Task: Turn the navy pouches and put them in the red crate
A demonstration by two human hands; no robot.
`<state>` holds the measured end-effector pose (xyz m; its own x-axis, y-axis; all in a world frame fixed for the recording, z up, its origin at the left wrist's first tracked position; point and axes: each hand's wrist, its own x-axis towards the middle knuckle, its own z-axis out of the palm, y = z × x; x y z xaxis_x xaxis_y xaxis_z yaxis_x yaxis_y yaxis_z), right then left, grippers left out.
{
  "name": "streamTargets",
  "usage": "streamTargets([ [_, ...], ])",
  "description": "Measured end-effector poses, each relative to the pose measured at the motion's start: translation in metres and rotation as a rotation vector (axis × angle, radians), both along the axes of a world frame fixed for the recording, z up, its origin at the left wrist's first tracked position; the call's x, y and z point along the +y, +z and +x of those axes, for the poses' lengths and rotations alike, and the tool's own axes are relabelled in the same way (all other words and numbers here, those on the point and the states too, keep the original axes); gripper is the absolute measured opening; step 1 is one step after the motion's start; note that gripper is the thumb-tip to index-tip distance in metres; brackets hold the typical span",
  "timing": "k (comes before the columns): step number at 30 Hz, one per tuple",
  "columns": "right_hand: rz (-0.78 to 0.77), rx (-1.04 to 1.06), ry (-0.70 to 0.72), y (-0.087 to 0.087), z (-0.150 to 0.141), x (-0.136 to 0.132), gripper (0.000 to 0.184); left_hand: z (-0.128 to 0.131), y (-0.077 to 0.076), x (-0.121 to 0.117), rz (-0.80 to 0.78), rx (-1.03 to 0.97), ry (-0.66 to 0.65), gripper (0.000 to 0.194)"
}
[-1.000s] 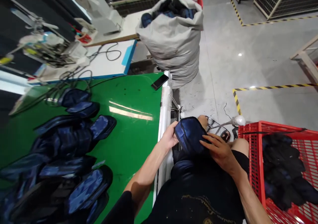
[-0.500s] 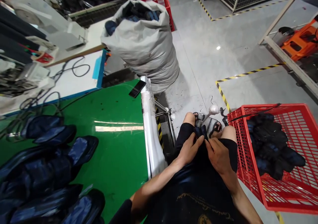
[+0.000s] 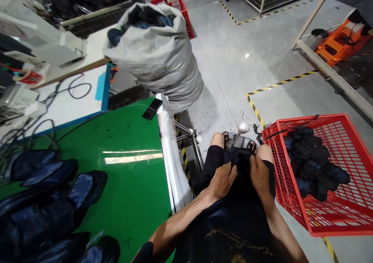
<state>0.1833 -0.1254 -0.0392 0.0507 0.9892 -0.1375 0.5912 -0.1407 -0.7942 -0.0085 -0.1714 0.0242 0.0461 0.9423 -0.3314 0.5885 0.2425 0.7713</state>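
Over my lap, a dark fabric piece is stretched between my two hands, hard to tell apart from the black shorts and shirt behind it. My left hand has its fingers closed on the near left side of the piece, the thumb lying along it. At the right end, my right hand pinches the edge. Several dark blue padded fabric pieces lie heaped on the green tabletop to my left. More black and blue pieces lie in the red plastic basket at my right.
A phone lies at the green table's far corner, by its white wrapped edge. Beyond stands a big grey-white sack filled with dark pieces. Cables run over the white table. An orange stool stands at far right.
My hands have moved farther apart, and the dark piece between them is spread wider. The camera view has shifted slightly right.
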Motion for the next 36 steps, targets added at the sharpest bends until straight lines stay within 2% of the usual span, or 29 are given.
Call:
streamTargets([
  [2, -0.066, 0.013, -0.073, -0.004, 0.023, 0.013, 0.076, -0.007, 0.002, -0.004, 0.019, -0.074, -0.066, 0.030],
  [4, -0.101, -0.004, -0.085, 0.001, 0.036, 0.019, 0.077, -0.012, 0.003, -0.002, 0.063, -0.175, -0.155, 0.029],
  [7, -0.073, -0.057, -0.116, 0.027, 0.029, 0.012, 0.075, -0.010, 0.009, 0.008, 0.146, -0.320, -0.209, 0.034],
  [10, 0.059, -0.061, -0.190, 0.060, 0.010, -0.009, 0.072, -0.001, 0.024, 0.021, 0.186, -0.430, -0.230, 0.034],
  [12, 0.179, -0.115, -0.350, 0.077, 0.006, -0.022, 0.073, 0.006, 0.035, 0.027, 0.216, -0.513, -0.277, 0.032],
  [14, 0.374, -0.231, -0.500, 0.087, 0.009, -0.026, 0.063, 0.011, 0.044, 0.033, 0.262, -0.612, -0.288, 0.028],
  [15, 0.510, -0.288, -0.509, 0.092, 0.011, -0.024, 0.053, 0.014, 0.047, 0.036, 0.272, -0.669, -0.235, 0.024],
  [16, 0.656, -0.334, -0.463, 0.097, 0.013, -0.018, 0.043, 0.017, 0.049, 0.040, 0.270, -0.729, -0.130, 0.020],
  [18, 0.878, -0.382, -0.256, 0.110, 0.010, -0.001, 0.023, 0.021, 0.052, 0.048, 0.236, -0.832, 0.181, 0.016],
  [19, 0.928, -0.390, -0.136, 0.117, 0.004, 0.010, 0.016, 0.022, 0.054, 0.053, 0.215, -0.865, 0.343, 0.019],
  [21, 0.919, -0.389, 0.100, 0.130, -0.015, 0.032, 0.015, 0.022, 0.056, 0.065, 0.202, -0.874, 0.613, 0.024],
  [23, 0.879, -0.383, 0.294, 0.139, -0.039, 0.052, 0.022, 0.017, 0.055, 0.080, 0.239, -0.806, 0.808, 0.033],
  [25, 0.858, -0.373, 0.422, 0.143, -0.060, 0.066, 0.027, 0.007, 0.051, 0.097, 0.332, -0.687, 0.910, 0.042],
  [27, 0.825, -0.313, 0.474, 0.143, -0.072, 0.074, 0.031, -0.006, 0.043, 0.113, 0.417, -0.579, 0.902, 0.043],
  [29, 0.761, -0.221, 0.434, 0.143, -0.071, 0.082, 0.034, -0.019, 0.033, 0.127, 0.458, -0.504, 0.844, 0.046],
  [32, 0.617, -0.172, 0.223, 0.141, -0.052, 0.102, 0.040, -0.031, 0.019, 0.148, 0.474, -0.434, 0.727, 0.052],
  [34, 0.511, -0.189, 0.057, 0.132, -0.035, 0.121, 0.045, -0.032, 0.010, 0.163, 0.429, -0.430, 0.606, 0.052],
  [36, 0.372, -0.173, -0.065, 0.113, -0.021, 0.140, 0.049, -0.028, 0.000, 0.176, 0.341, -0.453, 0.505, 0.052],
])
